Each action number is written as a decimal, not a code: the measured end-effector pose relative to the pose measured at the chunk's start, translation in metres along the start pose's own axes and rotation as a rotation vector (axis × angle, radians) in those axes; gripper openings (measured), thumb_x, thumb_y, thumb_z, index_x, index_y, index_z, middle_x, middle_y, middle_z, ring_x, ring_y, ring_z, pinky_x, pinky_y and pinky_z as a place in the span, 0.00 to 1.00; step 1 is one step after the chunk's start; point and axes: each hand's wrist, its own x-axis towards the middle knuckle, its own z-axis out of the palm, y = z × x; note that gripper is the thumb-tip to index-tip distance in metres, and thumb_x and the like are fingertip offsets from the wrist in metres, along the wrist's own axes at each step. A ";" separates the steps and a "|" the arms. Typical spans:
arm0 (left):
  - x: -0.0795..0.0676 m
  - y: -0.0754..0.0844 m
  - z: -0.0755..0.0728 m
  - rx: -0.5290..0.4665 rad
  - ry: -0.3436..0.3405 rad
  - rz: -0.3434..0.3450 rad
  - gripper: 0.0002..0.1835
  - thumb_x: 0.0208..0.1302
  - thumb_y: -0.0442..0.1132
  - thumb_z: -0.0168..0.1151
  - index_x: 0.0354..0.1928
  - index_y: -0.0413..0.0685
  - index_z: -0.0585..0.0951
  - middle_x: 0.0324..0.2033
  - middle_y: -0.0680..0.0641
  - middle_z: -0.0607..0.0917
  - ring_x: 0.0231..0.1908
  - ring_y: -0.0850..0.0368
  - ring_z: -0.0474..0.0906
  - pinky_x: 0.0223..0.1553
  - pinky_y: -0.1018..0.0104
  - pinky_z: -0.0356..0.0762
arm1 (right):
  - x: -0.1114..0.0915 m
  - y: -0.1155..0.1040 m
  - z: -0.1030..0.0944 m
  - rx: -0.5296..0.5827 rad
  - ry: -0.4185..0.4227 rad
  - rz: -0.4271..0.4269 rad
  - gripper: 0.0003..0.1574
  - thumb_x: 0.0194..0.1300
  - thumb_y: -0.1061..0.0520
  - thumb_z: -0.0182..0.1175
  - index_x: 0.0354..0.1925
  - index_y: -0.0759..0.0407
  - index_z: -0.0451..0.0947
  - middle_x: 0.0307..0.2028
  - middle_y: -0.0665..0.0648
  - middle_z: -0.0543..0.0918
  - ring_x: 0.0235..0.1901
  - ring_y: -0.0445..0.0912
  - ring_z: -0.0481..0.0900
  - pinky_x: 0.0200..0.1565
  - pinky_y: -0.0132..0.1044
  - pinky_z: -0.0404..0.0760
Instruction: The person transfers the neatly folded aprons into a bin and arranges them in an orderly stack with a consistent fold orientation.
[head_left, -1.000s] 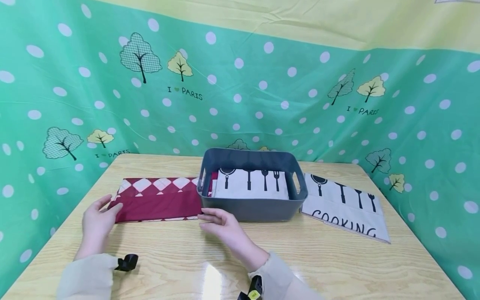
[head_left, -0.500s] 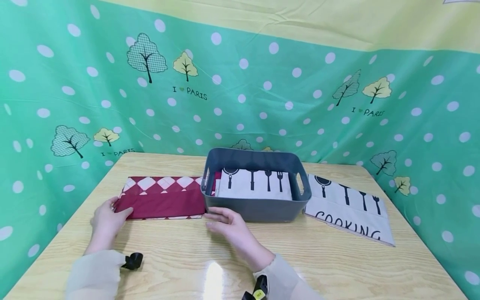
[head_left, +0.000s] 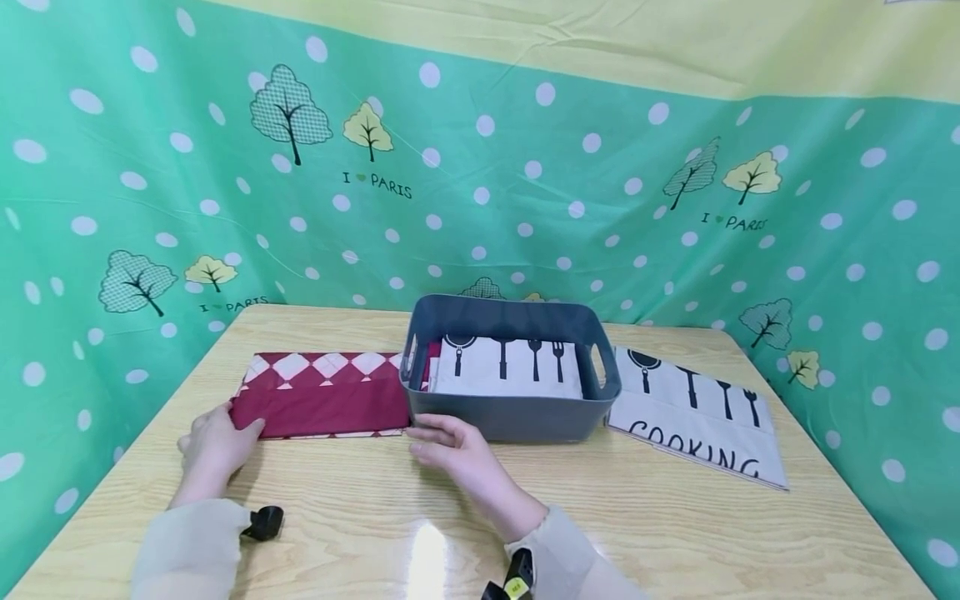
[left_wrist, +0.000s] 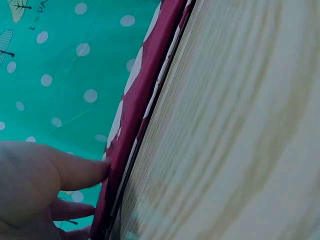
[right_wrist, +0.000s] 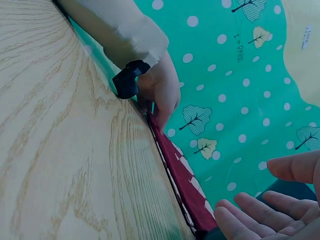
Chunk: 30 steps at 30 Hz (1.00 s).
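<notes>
A folded dark-red cloth [head_left: 322, 408] with a band of white diamonds lies on the table, its right end against a grey plastic basket [head_left: 495, 419]. My left hand [head_left: 220, 442] pinches its near left corner; in the left wrist view the thumb [left_wrist: 82, 172] touches the top of the fold. At the cloth's near right corner, by the basket's front, is my right hand [head_left: 461, 458]. Its fingers are loosely extended and hold nothing in the right wrist view. Inside the basket sits a folded white cloth [head_left: 480, 375] printed with black kitchen utensils, some red fabric beside it.
Right of the basket, another folded white cloth [head_left: 697, 417] with utensil prints and the word COOKING lies at a slant. A light wooden table [head_left: 360, 525] carries everything. A green polka-dot curtain [head_left: 480, 242] hangs behind and along both sides.
My left fingers have closed in at the cloth's left corner. The right hand stays by the near right corner. The whole head view has shifted slightly; basket and cloths keep their places.
</notes>
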 end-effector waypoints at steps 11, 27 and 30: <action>0.005 -0.002 0.000 -0.011 -0.056 -0.063 0.53 0.66 0.51 0.61 0.73 0.25 0.41 0.63 0.13 0.47 0.61 0.15 0.46 0.54 0.25 0.58 | 0.001 0.000 0.000 0.002 0.004 0.008 0.30 0.69 0.62 0.59 0.66 0.68 0.68 0.59 0.67 0.79 0.62 0.59 0.77 0.59 0.44 0.80; 0.001 -0.010 -0.005 0.001 -0.097 -0.015 0.49 0.68 0.49 0.59 0.73 0.26 0.44 0.63 0.14 0.44 0.59 0.14 0.44 0.52 0.26 0.58 | 0.000 -0.003 -0.001 0.005 0.024 -0.003 0.29 0.68 0.63 0.59 0.66 0.67 0.69 0.60 0.69 0.79 0.62 0.60 0.76 0.58 0.42 0.81; 0.000 -0.012 -0.005 0.011 -0.105 -0.018 0.48 0.68 0.48 0.59 0.73 0.25 0.44 0.63 0.14 0.44 0.59 0.14 0.43 0.52 0.25 0.58 | 0.000 -0.003 0.000 0.007 0.025 0.002 0.29 0.68 0.63 0.58 0.66 0.67 0.69 0.60 0.69 0.78 0.62 0.60 0.76 0.58 0.43 0.80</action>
